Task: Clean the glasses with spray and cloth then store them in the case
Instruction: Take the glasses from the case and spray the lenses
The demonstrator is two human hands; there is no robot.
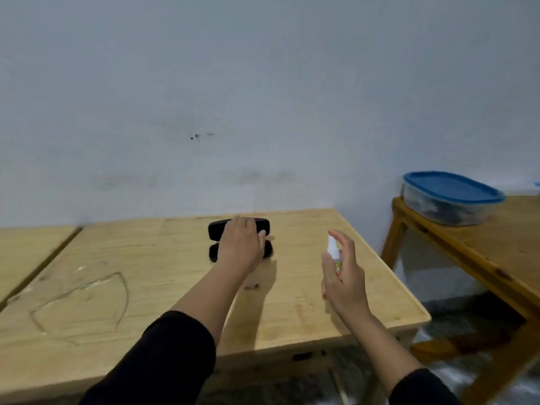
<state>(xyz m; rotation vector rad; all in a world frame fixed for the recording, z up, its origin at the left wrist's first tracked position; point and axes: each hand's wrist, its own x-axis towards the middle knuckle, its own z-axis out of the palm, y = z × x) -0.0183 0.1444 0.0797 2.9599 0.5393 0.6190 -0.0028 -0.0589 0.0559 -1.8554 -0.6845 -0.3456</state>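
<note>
- L hand lies palm-down over the black case at the far middle of the table; fingers spread across it, whether they clamp anything can't tell.
- Case looks open: lid up behind the hand, dark lower half showing at both sides of it.
- Glasses not visible; prob under the hand or in the case. Cloth not seen either.
- R hand is wrapped round the spray, held upright above the table's right part, well apart from the case, index finger near the nozzle top.
- Risk 1: nozzle direction unclear w/ the blur. If it faces the palm or the wall, mist misses the lenses or wets the table.
- Risk 2: spraying from this gap likely scatters liquid onto the case lining, so glasses get stored damp.
- Risk 3: L hand pressing on the open case could snap it shut on the frame, or slide it toward the back edge; wood looks smooth.
- Risk 4: lifting glasses one-handed w/o seeing them may put fingers on the lenses → more smears.
- Risk 5: bottle is small, grip sits low on it; a hard pump could tip it in the fingers.
- Risk 6: no cloth in reach means a wet lens waits and dries streaky.
</note>
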